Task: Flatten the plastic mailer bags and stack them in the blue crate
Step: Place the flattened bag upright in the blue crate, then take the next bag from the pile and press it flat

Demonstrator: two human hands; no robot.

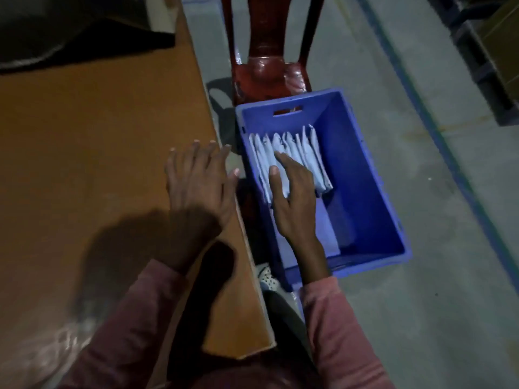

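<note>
Two hands are in view, both with pink sleeves. The left hand lies spread, palm down, at the edge of the counter, a smooth, matte brown surface with a straight edge; it holds nothing. The right hand reaches into the blue crate, fingers loosely extended and thumb apart, resting on the mailer bags without pinching them.

The crate is rectangular moulded plastic with smooth sloping walls and a slot handle in its far wall. It stands on the grey concrete floor, just beside the counter. The bags are pale, thin, creased plastic, set on edge in a close row against the left wall of the crate, their pointed top corners fanned. A glossy red plastic chair stands behind the crate, touching its far rim.
</note>
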